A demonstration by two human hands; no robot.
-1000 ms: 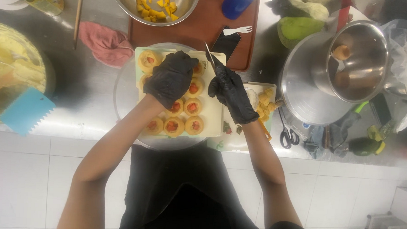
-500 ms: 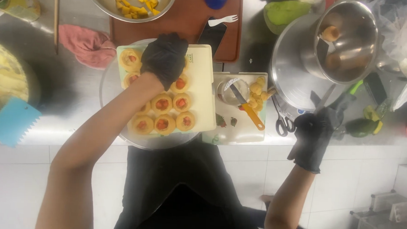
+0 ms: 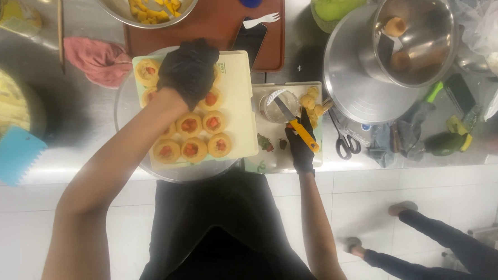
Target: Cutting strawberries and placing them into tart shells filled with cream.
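- Left hand (image 3: 189, 70), black glove, palm down over the far end of the pastries (image 3: 193, 133) on the white board (image 3: 236, 108); fingers curled and close together, pressing on or cupping one piece. Exactly what is under the palm is hidden.
- Right hand (image 3: 302, 145), black glove, fingers closed round the yellow handle of a knife (image 3: 295, 124); blade points at the small clear cup (image 3: 273, 104) on the small board (image 3: 279, 158).
- Pastries: round, pale yellow rings with red filling, in rows on the white board, which sits on a round metal tray (image 3: 128, 104).
- Handling, as a judgement: pastries look soft, light, crumbly; filling wet, likely sticky. Best taken by the outer edge with light fingertips, not squeezed from above.
- Knife: stiff, light, handle grip looks secure; a wet glove could slip.
- Nearby: pink cloth (image 3: 98, 60) left of the tray, bowl (image 3: 140, 1) of yellow fruit cubes beyond, scissors (image 3: 344, 139) right of the small board, big steel pot (image 3: 413, 38) on an upturned lid.
- Another person's legs (image 3: 451, 249) on the floor at lower right.
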